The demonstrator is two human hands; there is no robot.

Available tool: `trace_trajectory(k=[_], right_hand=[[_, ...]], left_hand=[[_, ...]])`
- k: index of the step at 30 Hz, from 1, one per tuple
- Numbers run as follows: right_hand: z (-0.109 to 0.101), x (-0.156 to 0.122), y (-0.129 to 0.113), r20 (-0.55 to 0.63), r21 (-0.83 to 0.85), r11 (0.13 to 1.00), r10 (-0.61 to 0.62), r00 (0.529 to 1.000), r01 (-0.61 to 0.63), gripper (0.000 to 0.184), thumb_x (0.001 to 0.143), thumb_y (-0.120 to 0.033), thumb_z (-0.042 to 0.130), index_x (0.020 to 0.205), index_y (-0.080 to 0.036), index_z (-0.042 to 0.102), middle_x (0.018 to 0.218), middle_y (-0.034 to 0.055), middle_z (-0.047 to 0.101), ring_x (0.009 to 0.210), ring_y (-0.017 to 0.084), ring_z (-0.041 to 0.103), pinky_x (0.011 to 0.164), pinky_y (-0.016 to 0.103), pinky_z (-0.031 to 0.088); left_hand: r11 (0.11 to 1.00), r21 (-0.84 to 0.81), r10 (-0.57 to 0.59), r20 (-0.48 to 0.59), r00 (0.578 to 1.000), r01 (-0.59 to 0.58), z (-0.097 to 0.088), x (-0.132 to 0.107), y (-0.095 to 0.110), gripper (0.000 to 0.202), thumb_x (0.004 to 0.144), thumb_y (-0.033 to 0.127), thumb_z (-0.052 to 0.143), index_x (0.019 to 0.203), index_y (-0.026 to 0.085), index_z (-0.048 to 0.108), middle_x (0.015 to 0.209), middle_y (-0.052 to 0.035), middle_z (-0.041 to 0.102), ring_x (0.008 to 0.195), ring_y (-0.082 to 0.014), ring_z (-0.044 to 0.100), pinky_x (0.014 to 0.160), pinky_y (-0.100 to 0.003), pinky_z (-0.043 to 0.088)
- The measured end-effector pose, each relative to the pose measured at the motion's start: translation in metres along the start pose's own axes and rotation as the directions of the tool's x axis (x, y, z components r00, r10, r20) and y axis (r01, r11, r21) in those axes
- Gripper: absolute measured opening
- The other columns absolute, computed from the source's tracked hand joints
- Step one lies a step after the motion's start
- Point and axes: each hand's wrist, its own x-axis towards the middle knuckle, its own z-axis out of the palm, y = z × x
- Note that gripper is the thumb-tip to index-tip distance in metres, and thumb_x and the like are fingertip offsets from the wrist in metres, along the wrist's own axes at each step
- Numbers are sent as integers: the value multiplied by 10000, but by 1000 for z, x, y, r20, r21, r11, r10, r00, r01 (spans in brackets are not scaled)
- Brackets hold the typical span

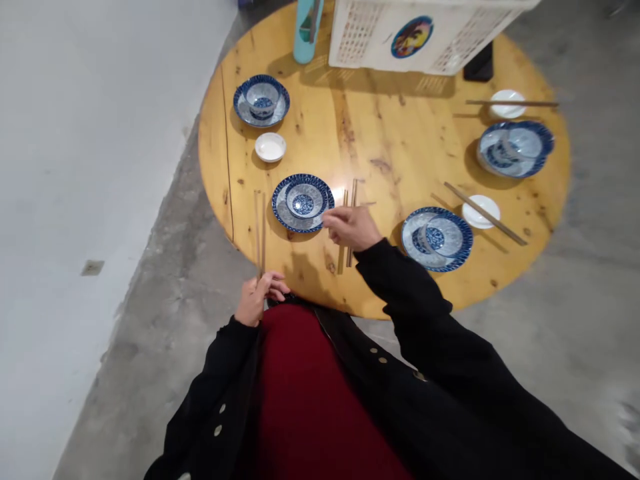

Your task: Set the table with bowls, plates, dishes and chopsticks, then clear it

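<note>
My left hand [261, 297] is closed around the lower end of a pair of chopsticks [261, 230], which point away from me over the table's near left edge. My right hand [353, 227] has its fingers pinched together at the right rim of a blue-and-white plate [287, 219]; what is between them, if anything, I cannot make out. On that plate sits a small patterned bowl [303, 201]. Beneath my right hand more chopsticks [349, 256] lie on the table, partly covered by it.
The round wooden table [380, 140] also holds a plate with a bowl [437, 239], a stacked set [516, 148], a far-left plate [245, 113], white saucers [271, 147], two with chopsticks across them. Farther back are a white crate [380, 40], a turquoise holder [305, 50] and a phone [479, 63].
</note>
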Motion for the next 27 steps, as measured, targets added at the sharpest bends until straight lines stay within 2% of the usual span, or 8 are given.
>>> trace_trajectory(k=[2, 4, 8, 11, 16, 22, 25, 27], right_hand=[[32, -17, -18, 168, 261, 965, -49, 984, 4, 382, 774, -504, 653, 837, -129, 680, 653, 32, 654, 470, 116, 569, 427, 225, 463], [59, -28, -29, 317, 402, 915, -103, 943, -35, 387, 777, -517, 660, 803, -132, 674, 560, -5, 599, 433, 92, 520, 417, 207, 432], [77, -34, -29, 345, 489, 871, -141, 928, -49, 364, 783, -498, 677, 711, -142, 643, 482, -40, 534, 417, 67, 464, 426, 188, 388], [71, -32, -23, 333, 466, 884, -147, 931, -27, 371, 767, -500, 697, 670, -153, 610, 492, -36, 544, 428, 73, 483, 438, 194, 395], [69, -26, -17, 326, 467, 884, -163, 931, -9, 416, 742, -530, 715, 615, -164, 563, 505, -27, 547, 441, 83, 500, 446, 207, 411], [82, -13, -16, 422, 509, 858, -172, 890, -75, 444, 723, -572, 713, 767, -133, 655, 596, -11, 590, 450, 78, 495, 433, 217, 423], [84, -5, -25, 432, 451, 891, -170, 886, -49, 456, 739, -591, 698, 727, -137, 652, 533, -10, 571, 442, 97, 511, 435, 227, 432], [85, 4, -36, 333, 388, 922, -160, 929, 20, 440, 776, -589, 671, 721, -153, 644, 534, -5, 575, 465, 117, 542, 472, 246, 467]], left_hand=[[1000, -14, -25, 135, 990, 27, 12, 4, 5, 561, 789, 644, 619, 915, 97, 633, 736, -97, 707, 563, -136, 625, 585, -266, 486], [997, -20, -62, 247, 967, 69, 21, 7, 7, 557, 798, 642, 615, 900, 94, 632, 724, -100, 704, 537, -128, 616, 547, -250, 467], [991, -27, -116, 350, 930, 133, 29, 11, 4, 570, 801, 661, 595, 882, 99, 628, 655, -75, 684, 419, -89, 539, 411, -207, 351], [991, -16, -118, 348, 930, 131, 28, 15, 0, 567, 799, 661, 592, 856, 98, 624, 587, -49, 654, 340, -55, 439, 358, -195, 244], [992, 41, -129, 301, 945, 122, 25, 22, -1, 554, 802, 657, 582, 828, 104, 614, 541, -24, 618, 320, -31, 344, 354, -192, 163], [986, 90, -161, 329, 930, 139, 10, 26, 2, 548, 847, 637, 532, 824, 97, 623, 465, 17, 543, 314, -19, 229, 371, -197, 110], [988, 117, -136, 303, 943, 104, -3, 35, 3, 572, 838, 648, 548, 909, 93, 668, 586, -35, 629, 394, -58, 409, 411, -206, 268], [993, 111, 13, 163, 987, -32, -17, 46, 8, 585, 821, 649, 582, 1049, 119, 676, 852, -101, 712, 669, -143, 626, 586, -251, 448]])
